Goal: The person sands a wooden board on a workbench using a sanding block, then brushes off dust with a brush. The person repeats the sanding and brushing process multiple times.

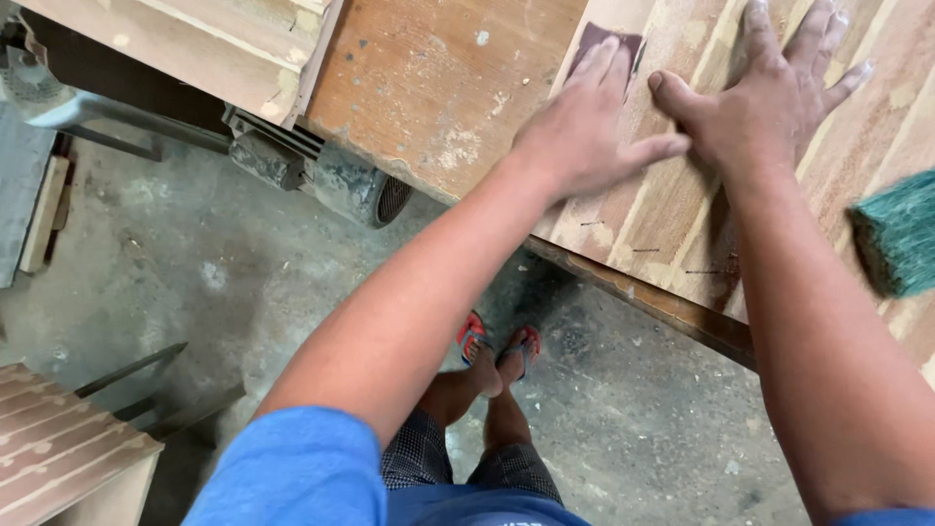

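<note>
Up on the bench [438, 88], the left hand [584, 122] lies flat, fingers together and stretched out, pressing a dark piece of sandpaper [602, 41] onto a striped wooden panel [672, 209]. Only the far end of the sandpaper shows past the fingertips; the rest is hidden beneath the palm. The sandpaper sits near the panel's left edge, close to where the panel overlaps the bare bench top. Just beside it, the right hand [769, 102] rests open on the same panel, fingers spread, palm down, holding nothing; its thumb reaches toward the left hand's thumb, almost touching. A green brush [898, 232] lies at the panel's right side, blurred and cut off by the frame. Below the bench's front edge are the concrete floor [243, 282] and the person's feet in red sandals [499, 346].
</note>
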